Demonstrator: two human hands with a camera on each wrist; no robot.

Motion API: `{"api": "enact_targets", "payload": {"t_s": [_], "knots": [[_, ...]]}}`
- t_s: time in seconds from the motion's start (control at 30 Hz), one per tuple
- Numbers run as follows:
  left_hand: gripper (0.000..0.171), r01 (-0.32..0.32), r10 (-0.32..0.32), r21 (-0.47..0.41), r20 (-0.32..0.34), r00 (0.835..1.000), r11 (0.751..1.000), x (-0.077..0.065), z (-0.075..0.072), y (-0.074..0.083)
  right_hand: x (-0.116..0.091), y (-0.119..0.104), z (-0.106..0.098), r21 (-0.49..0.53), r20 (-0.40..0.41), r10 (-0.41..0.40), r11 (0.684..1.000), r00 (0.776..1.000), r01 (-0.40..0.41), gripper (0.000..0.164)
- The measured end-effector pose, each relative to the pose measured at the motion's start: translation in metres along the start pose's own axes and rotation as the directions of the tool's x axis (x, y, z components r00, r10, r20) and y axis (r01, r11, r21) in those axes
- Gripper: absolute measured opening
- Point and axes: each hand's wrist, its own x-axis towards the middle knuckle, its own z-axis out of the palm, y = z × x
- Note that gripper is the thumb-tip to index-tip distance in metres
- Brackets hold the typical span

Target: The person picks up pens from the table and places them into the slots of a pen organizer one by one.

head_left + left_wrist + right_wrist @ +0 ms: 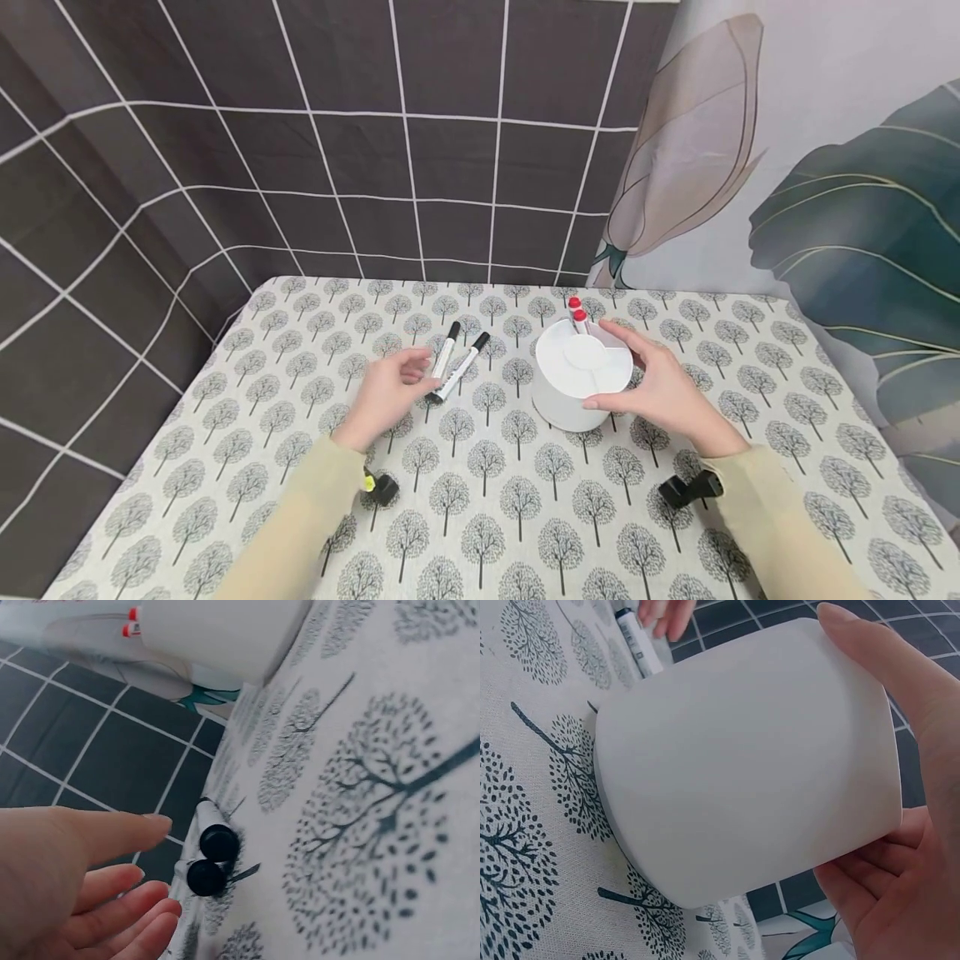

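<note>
Black-capped markers (pixel 460 368), two of them with white barrels, lie on the tree-patterned tabletop (pixel 487 467) just beside the thumb and fingertips of the left hand (pixel 386 393). Their near ends sit close together by that thumb, while their far ends spread apart and point away from the person. The left hand is released: its fingers bend loosely round nothing, and in the left wrist view a gap shows between them and the markers. Well to the right of it, the right hand (pixel 654 387) grasps a white round holder (pixel 570 407), its thumb on the near rim and its fingers round the far side. The holder stands on the tabletop, its top divided into compartments about a round middle. Red-capped pens (pixel 581 318), a pair, stand at its far rim, just left of the right hand's forefinger tip. Pale sleeves (pixel 300 508) cover both forearms, and a black device (pixel 384 490) sits at each wrist. Beyond the hands hangs a dark gridded backdrop (pixel 450 158), with a floral curtain (pixel 847 208) past the right hand
</note>
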Motion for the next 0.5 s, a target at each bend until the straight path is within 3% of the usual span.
{"api": "enact_targets", "payload": {"t_s": [0.27,0.5], "knots": [[0.047,-0.003,0.003,0.045,-0.005,1.000,0.999,0.0012,0.0045,-0.0036,0.0002,0.0001,0.0005,0.015,0.006,0.005,1.000,1.000,-0.005,0.114],[0.027,-0.007,0.005,0.108,0.014,1.000,0.994,0.0035,0.0027,-0.0065,0.0006,0.0021,0.0000,0.019,0.001,-0.001,1.000,1.000,0.001,0.114]]}}
